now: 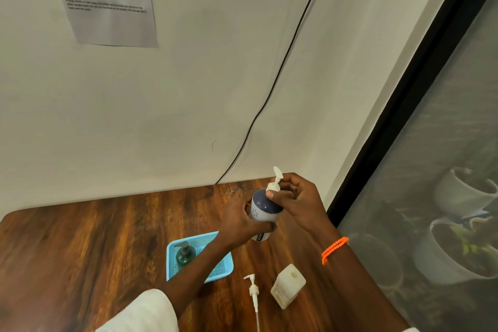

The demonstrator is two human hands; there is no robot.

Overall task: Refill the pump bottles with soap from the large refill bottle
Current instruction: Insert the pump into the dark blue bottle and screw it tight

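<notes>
Two hands – pump bottle half-hidden

Wooden table, blue tray, loose pump, capless bottle

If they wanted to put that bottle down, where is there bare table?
The widest bare stretch of table lies left of the blue tray, out to the wall. It is crowded near the person: the loose pump and the square bottle lie close together right of the tray.

Soft even light, wide-angle edge distortion.
</notes>
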